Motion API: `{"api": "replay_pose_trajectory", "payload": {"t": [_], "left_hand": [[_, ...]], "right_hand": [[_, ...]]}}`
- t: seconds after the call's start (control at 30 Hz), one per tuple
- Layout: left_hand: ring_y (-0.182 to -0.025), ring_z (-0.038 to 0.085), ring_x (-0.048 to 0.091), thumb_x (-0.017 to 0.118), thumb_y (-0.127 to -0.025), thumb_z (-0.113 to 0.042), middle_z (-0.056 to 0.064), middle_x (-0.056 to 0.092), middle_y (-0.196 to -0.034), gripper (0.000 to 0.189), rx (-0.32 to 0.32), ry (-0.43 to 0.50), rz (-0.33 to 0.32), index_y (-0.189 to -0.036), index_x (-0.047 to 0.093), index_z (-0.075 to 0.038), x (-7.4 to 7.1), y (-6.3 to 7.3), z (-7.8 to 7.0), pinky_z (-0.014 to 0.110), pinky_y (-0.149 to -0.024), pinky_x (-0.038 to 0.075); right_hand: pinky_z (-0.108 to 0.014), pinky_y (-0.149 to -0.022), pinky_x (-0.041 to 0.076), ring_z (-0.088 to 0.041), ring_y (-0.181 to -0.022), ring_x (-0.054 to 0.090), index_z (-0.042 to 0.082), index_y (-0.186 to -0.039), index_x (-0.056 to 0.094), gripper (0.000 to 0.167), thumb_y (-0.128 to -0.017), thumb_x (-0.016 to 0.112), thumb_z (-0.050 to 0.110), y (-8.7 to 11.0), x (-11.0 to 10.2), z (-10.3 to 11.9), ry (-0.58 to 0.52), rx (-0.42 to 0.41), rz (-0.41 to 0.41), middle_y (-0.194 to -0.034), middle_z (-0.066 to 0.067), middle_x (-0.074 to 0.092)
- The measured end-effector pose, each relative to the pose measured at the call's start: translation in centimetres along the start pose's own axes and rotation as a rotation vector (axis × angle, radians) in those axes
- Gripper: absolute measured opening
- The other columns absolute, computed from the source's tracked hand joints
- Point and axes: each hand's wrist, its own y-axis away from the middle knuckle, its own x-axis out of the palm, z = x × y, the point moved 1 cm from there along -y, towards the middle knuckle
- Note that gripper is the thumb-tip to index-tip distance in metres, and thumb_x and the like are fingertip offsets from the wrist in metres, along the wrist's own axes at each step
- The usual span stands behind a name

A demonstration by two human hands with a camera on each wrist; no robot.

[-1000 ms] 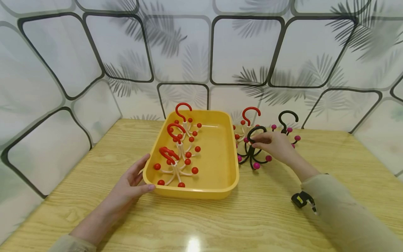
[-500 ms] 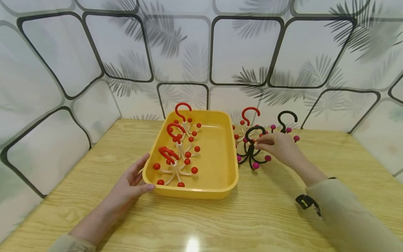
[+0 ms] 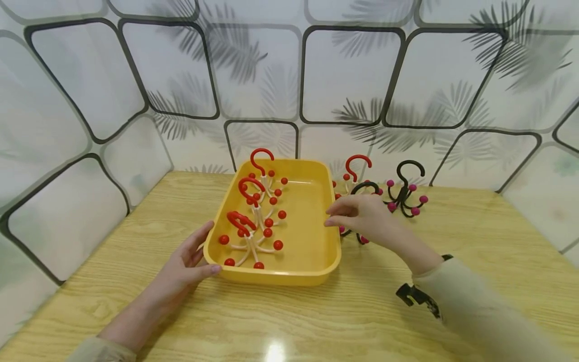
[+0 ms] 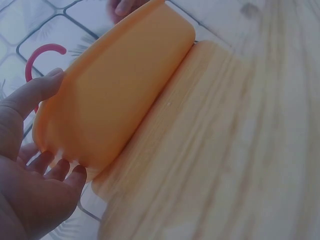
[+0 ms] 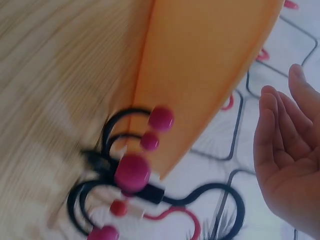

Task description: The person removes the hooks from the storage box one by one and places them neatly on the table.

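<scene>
My left hand (image 3: 183,269) grips the near left corner of a yellow tray (image 3: 280,277), thumb at the rim and fingers along the outer wall. Inside the tray, a row of 3 hook hangers, red and white with red ball-tipped arms, stands along the left: a near one (image 3: 250,241), a middle one (image 3: 258,208) and a far one (image 3: 264,176). My right hand (image 3: 368,221) hovers near the tray's right rim, fingers bent loosely, holding nothing. Behind it in the head view, a black hanger with magenta balls (image 5: 160,194) is partly hidden.
Right of the tray stand another red-and-white hanger (image 3: 355,171), partly covered, and a second black hanger (image 3: 402,193) with magenta balls. The wooden table (image 3: 271,322) meets a patterned wall (image 3: 353,75) at the back. A black strap (image 3: 418,299) hangs from the right sleeve.
My right hand has let go of the nearer black hanger, then moved left toward the tray's right rim, now covering much of that hanger. The left hand and tray have stayed nearly still.
</scene>
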Motion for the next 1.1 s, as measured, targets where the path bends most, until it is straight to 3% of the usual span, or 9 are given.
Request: {"api": "replay_pose_trajectory", "payload": {"t": [0.3,0.57,0.73,1.1], "left_hand": [[-0.141,0.034,0.015,0.066,-0.084,0.004,0.01,0.009,-0.158,0.087,0.009,0.015,0.012,-0.153,0.014,-0.009,-0.1,0.0,0.1,0.021,-0.097,0.04],[-0.141,0.034,0.014,0.066,-0.084,0.004,0.011,0.008,-0.158,0.088,0.014,0.022,0.018,-0.153,0.013,-0.008,0.0,0.0,0.1,0.021,-0.097,0.04],[-0.141,0.034,0.014,0.065,-0.085,0.004,0.01,0.008,-0.158,0.087,0.008,0.02,0.018,-0.154,0.014,-0.009,0.0,0.1,0.1,0.021,-0.097,0.04],[-0.141,0.033,0.014,0.064,-0.085,0.005,0.009,0.009,-0.158,0.086,0.019,0.009,0.027,-0.153,0.013,-0.009,0.0,0.0,0.1,0.021,-0.097,0.04]], "right_hand": [[-0.026,-0.068,0.054,-0.01,-0.076,0.066,0.01,-0.1,0.072,0.022,-0.082,0.075,0.022,-2.1,4.0,3.2,-0.149,-0.042,0.079,-0.087,0.005,0.071],[-0.023,-0.08,0.052,-0.018,-0.093,0.065,0.003,-0.125,0.062,0.049,-0.081,0.077,0.018,-3.8,7.0,5.0,-0.102,-0.095,0.145,-0.116,-0.008,0.066],[-0.022,-0.082,0.051,-0.02,-0.097,0.064,0.003,-0.125,0.062,0.05,-0.08,0.078,0.018,-4.6,8.2,5.6,-0.144,-0.075,0.198,-0.117,-0.009,0.065],[-0.019,-0.079,0.051,-0.019,-0.096,0.065,0.001,-0.121,0.063,0.046,-0.081,0.077,0.017,-5.7,9.6,6.1,-0.11,-0.014,0.3,-0.112,-0.011,0.067]]}}
